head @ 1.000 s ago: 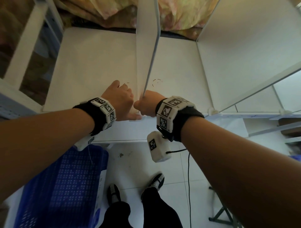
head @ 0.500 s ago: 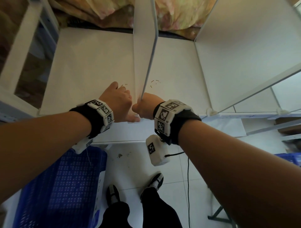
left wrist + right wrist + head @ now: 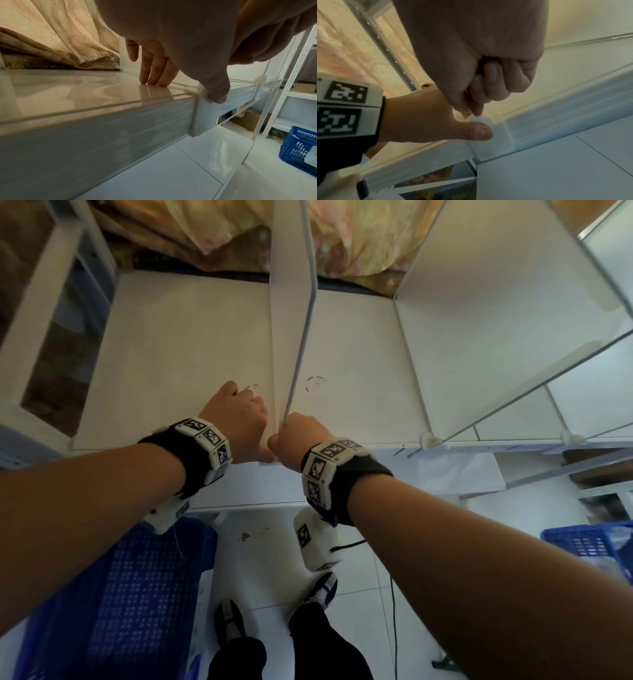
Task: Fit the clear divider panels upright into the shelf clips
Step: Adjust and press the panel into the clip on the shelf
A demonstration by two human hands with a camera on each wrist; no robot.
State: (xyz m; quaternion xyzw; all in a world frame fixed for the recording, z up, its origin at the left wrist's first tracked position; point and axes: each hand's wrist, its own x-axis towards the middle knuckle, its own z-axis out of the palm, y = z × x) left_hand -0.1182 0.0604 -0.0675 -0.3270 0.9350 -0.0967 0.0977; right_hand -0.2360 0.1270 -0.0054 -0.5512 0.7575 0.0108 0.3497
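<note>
Your L fingers (image 3: pixel 150 75) are straight, tips pressed on the shelf top (image 3: pixel 178 344), thumb on the clip (image 3: pixel 199 108) at the front edge. Your right hand (image 3: pixel 301 440) is curled tight at the divider panel (image 3: pixel 291 302) base corner; whether it actually pinches the panel, can't tell. Your left hand (image 3: pixel 236 419) sits just beside, other side of the panel. Panel stands upright btwn both hands, long axis running front-to-back away from you, bottom front corner right at the clip. R hand is nearer the edge. Panel looks thin, clear, faintly milky, pale edge.
</note>
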